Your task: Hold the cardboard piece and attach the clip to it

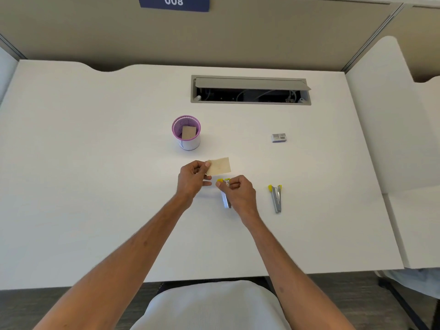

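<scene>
The left hand (193, 178) pinches a small tan paper slip (219, 166) by its left edge, thumb on the near face and curled fingers (207, 164) behind, so the slip stands out to the right of the fingertips, raised off the white bench (95, 186). The slip looks thin, light and limp; held at one edge it would likely droop or flutter, and a harder squeeze would crease it. A grip near a corner or along the short edge, as here, seems the sensible place, leaving the rest of the sheet free.

The right hand (238, 189) curls round a small metal stapler (225, 196) with yellow tips, just below and to the right of the slip. Its silver body runs down from under the fingers toward the wrist. The stapler looks rigid and compact, heavier than the paper, with smooth metal that might slide in a loose hold; gripping across the middle of the body gives the firmest purchase.

Well to the right of the right fingers lies a second stapler (276, 198), flat on the bench. Beyond it, farther from the hands, is a small staple box (278, 137). Beyond the left fingers stands a purple mesh cup (186, 133) with another tan slip inside. At the far side is an open cable hatch (250, 90).
</scene>
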Demonstrator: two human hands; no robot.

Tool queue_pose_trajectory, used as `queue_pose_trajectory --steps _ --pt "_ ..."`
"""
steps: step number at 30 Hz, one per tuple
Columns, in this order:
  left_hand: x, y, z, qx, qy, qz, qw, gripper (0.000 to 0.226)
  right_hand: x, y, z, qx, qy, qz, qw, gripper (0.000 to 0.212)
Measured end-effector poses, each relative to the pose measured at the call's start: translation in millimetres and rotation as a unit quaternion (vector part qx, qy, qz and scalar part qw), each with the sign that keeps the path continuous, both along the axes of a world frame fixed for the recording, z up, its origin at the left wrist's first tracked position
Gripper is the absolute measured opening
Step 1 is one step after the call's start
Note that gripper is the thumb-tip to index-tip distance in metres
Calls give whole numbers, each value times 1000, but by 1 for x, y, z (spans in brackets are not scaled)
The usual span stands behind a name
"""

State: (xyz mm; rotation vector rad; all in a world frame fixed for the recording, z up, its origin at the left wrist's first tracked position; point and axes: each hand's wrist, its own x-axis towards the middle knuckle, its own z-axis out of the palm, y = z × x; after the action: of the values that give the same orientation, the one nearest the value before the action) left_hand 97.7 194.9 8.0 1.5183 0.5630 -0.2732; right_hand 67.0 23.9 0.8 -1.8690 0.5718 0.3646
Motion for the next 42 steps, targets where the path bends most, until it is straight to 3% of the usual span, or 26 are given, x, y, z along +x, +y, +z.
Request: queue_pose_trajectory --steps 4,10,19,24,27,30,35,37,42 --pt "-4 3 -3 2 5 -4 1000 30 -9 3 -2 -204 -42 89 974 41" --pt "-9 4 -3 2 8 -20 1000 31 -14 14 -6 -305 -52 137 941 36" --pt "-11 11 -4 -7 12 -25 1000 31 -13 27 -11 -339 -49 133 930 42" --pt "-10 14 -6 -11 11 -30 999 28 -14 21 -11 -312 -51 119 941 61" --pt "-9 15 -6 -10 7 -33 999 25 -14 5 -5 -320 -83 83 940 54" --pt "-8 16 -7 -9 5 -34 999 22 -12 -13 2 -332 -168 89 924 39" --pt "-5 10 -5 -8 4 -39 999 22 5 -24 11 -356 -298 230 855 63" --pt "-5 9 -4 -8 3 -39 999 24 11 -23 12 -350 -316 274 838 60" --pt "-2 10 0 -21 9 -33 999 31 21 -18 12 -279 -339 247 864 25"
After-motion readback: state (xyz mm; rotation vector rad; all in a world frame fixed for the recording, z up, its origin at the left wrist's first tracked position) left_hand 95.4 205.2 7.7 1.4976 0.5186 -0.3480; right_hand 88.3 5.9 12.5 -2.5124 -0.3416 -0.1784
